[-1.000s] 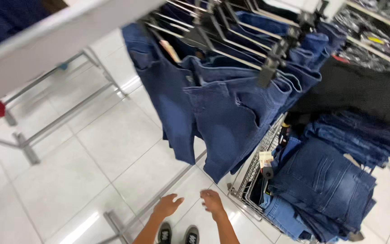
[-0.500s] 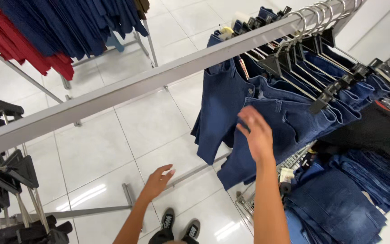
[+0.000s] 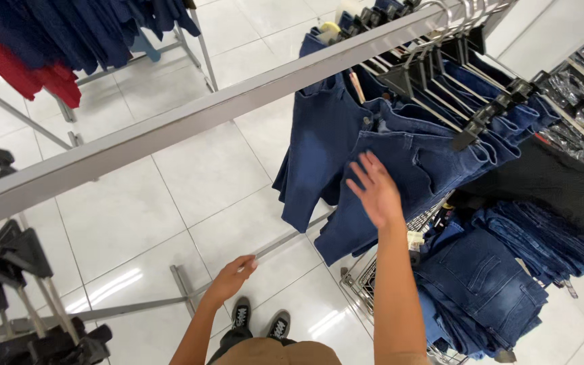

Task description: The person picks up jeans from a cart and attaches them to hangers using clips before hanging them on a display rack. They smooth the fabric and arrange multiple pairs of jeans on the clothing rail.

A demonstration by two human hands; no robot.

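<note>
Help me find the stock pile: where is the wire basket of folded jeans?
In the head view, the wire basket sits low on the right, under the hanging jeans and beside the right hand.

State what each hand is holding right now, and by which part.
Nothing is held. The right hand is open in front of the hanging blue jeans, no grip visible; the left hand hangs empty, low over the floor.

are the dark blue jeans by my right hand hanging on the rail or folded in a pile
Hanging. The dark blue jeans are clipped to black hangers hooked over the metal rail, legs dangling; the right hand reaches them.
</note>
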